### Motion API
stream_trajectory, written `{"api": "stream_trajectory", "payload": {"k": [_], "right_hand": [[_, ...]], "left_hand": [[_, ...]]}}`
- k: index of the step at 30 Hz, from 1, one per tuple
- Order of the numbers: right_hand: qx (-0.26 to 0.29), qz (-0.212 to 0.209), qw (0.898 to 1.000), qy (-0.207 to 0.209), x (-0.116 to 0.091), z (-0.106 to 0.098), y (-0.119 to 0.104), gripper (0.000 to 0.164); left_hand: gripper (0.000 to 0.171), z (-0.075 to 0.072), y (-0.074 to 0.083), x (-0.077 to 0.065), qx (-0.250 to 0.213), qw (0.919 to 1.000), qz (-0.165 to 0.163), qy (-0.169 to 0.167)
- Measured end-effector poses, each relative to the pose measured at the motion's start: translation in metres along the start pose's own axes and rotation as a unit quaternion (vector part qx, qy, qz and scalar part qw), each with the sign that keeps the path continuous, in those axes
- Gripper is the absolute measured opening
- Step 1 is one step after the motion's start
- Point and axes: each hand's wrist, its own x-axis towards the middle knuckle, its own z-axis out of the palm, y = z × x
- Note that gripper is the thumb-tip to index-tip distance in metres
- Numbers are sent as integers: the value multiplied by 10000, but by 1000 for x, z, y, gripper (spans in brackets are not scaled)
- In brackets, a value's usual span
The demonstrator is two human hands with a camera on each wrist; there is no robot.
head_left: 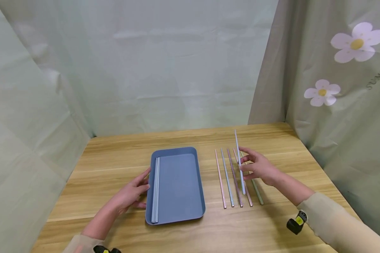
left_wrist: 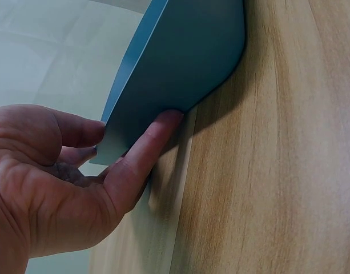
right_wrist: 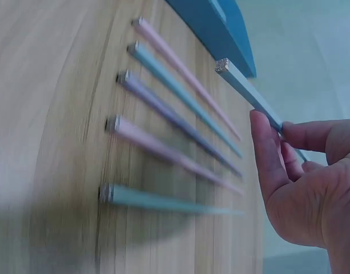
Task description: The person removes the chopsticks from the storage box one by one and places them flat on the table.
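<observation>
A blue-grey rectangular tray (head_left: 182,186) lies on the wooden table, with a few silvery-blue chopsticks (head_left: 156,191) lengthwise along its left wall. My left hand (head_left: 129,196) rests against the tray's outer left side, fingers extended along the wall and rim. Between thumb and fingers, my right hand (head_left: 260,169) pinches a light blue chopstick (head_left: 242,182), raised over a row on the table. That row runs, left to right, pink chopstick (head_left: 221,182), blue chopstick (head_left: 228,182), purple chopstick (head_left: 234,181), another pink chopstick (head_left: 248,198) and a green chopstick (head_left: 258,192). Fingers partly cover the last two.
The wooden table (head_left: 114,158) ends at a pale curtain (head_left: 183,70) behind. More fabric hangs at the left, and a flower-printed curtain (head_left: 329,133) borders the right edge. Each wrist carries a small black camera (head_left: 295,225).
</observation>
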Motion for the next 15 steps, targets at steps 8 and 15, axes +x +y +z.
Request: {"api": "stream_trajectory", "payload": {"k": [8,15], "right_hand": [[-123,64,9999,16,-8,-32,7,81],[-395,214,9990,30,-12,-53,16,79]], "left_hand": [[68,0,0,-1,56,10000,-11,29],[67,0,0,-1,49,9999,19,-98]]}}
